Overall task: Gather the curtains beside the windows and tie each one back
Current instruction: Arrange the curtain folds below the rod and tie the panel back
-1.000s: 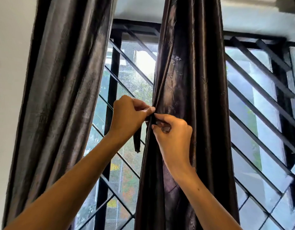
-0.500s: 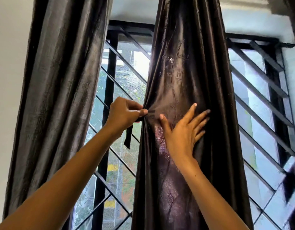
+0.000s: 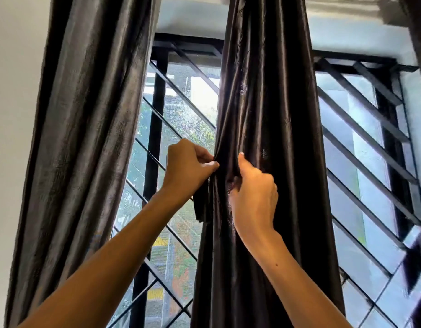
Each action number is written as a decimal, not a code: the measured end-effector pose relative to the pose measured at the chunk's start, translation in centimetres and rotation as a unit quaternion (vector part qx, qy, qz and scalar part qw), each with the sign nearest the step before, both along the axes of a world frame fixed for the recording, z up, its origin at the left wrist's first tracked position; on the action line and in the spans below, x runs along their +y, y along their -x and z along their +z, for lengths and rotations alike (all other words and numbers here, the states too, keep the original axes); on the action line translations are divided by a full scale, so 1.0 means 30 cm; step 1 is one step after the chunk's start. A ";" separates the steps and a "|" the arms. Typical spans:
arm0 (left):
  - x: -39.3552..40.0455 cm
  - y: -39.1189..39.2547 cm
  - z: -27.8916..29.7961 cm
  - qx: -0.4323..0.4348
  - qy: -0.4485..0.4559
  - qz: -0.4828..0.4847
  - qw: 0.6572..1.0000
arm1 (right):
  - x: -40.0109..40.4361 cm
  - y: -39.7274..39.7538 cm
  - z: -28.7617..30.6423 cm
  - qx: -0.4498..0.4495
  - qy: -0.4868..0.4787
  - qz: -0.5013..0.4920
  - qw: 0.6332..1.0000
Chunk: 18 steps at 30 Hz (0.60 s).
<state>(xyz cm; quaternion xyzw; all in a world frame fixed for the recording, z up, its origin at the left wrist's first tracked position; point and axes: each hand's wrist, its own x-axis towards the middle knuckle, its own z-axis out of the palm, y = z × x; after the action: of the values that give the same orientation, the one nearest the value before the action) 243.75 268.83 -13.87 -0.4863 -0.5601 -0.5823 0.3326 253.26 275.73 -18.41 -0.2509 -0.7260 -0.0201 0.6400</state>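
While my left hand pinches the tie against the left edge of the middle curtain, my right hand curls into the folds just beside it, thumb up, fingers buried in cloth. The curtain hangs bunched between the two window grilles; the left curtain hangs loose, untied. The fabric looks slick, so I judge the gather could spill if my right grip eases, and the short tie end could slip from my pinch.
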 end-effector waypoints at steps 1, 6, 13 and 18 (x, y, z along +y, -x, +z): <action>0.000 -0.005 -0.001 0.004 0.002 -0.004 1.000 | -0.013 -0.001 -0.005 -0.036 -0.006 -0.014 0.999; 0.002 -0.012 -0.008 0.010 -0.007 -0.031 0.999 | -0.041 -0.007 -0.020 -0.086 -0.046 0.013 0.995; -0.006 0.001 -0.012 -0.012 0.002 -0.050 0.999 | 0.006 0.021 -0.027 -0.144 -0.092 0.042 0.984; -0.002 0.021 0.001 -0.064 -0.014 -0.054 0.996 | 0.061 0.012 -0.018 0.135 -0.071 0.088 0.984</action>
<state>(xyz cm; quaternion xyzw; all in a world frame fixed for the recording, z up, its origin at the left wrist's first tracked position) 243.11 268.75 -13.83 -0.4730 -0.5453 -0.6370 0.2705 252.89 277.56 -18.95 -0.1403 -0.6488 0.0184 0.7477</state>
